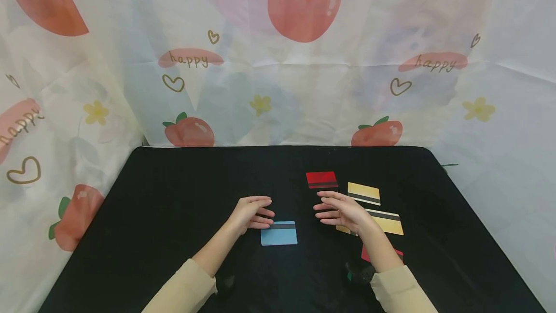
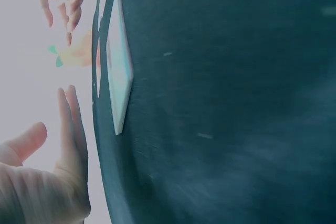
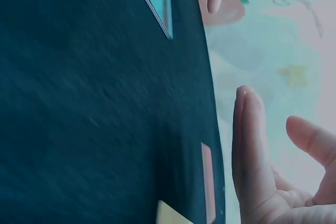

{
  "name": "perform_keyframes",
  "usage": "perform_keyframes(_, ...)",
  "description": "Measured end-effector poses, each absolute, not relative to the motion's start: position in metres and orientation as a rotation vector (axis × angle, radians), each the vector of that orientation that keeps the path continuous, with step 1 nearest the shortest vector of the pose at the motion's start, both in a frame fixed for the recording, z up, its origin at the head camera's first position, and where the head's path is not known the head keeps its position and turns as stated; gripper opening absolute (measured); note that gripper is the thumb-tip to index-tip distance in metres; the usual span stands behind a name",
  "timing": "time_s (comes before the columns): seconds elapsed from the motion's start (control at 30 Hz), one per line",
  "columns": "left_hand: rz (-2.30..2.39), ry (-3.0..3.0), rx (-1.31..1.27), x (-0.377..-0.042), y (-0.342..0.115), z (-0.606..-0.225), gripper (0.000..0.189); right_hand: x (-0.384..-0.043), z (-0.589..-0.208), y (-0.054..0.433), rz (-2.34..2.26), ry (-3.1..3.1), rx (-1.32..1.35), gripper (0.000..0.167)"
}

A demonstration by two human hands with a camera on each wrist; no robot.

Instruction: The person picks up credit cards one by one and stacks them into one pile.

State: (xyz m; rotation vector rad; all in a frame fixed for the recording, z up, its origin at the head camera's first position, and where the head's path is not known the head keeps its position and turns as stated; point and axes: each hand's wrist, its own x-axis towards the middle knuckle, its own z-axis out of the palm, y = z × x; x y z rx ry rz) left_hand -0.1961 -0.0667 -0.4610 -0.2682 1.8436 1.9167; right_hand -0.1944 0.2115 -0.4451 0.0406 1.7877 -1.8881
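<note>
A blue card (image 1: pixel 279 235) with a dark stripe lies flat on the black table, between the two hands. My left hand (image 1: pixel 252 214) hovers at its upper left, fingers extended and holding nothing. To the right, my right hand (image 1: pixel 340 211) is raised with its fingers loosely spread, and it is empty too. Yellow striped cards (image 1: pixel 385 223) lie by the right hand and wrist; one of them (image 1: pixel 345 230) is partly hidden under that hand. The right forearm partly covers a red card (image 1: pixel 367 253). Another red card (image 1: pixel 321 178) lies beyond the right fingertips.
The black tabletop (image 1: pixel 173 182) runs back to a printed cloth (image 1: pixel 304 91) with fruit and hearts, which also hangs along the left side. A further yellow card (image 1: pixel 364 191) sits toward the back right. Dark wrist-worn gear (image 1: pixel 360 274) shows beside the right sleeve.
</note>
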Motion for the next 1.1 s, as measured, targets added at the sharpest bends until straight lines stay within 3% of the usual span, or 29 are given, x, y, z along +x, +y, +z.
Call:
perform_keyframes(0.53, 1.926, 1.827, -0.214, -0.244, -0.022, -0.457, 0.04, -0.231, -0.436, 0.234, -1.841, 1.913, 0.085, 0.056)
perform_keyframes(1.1, 1.94, 1.777, -0.254, -0.27, 0.006, -0.459, 0.04, -0.257, -0.445, 0.272, -1.922, 1.892, 0.151, 0.056)
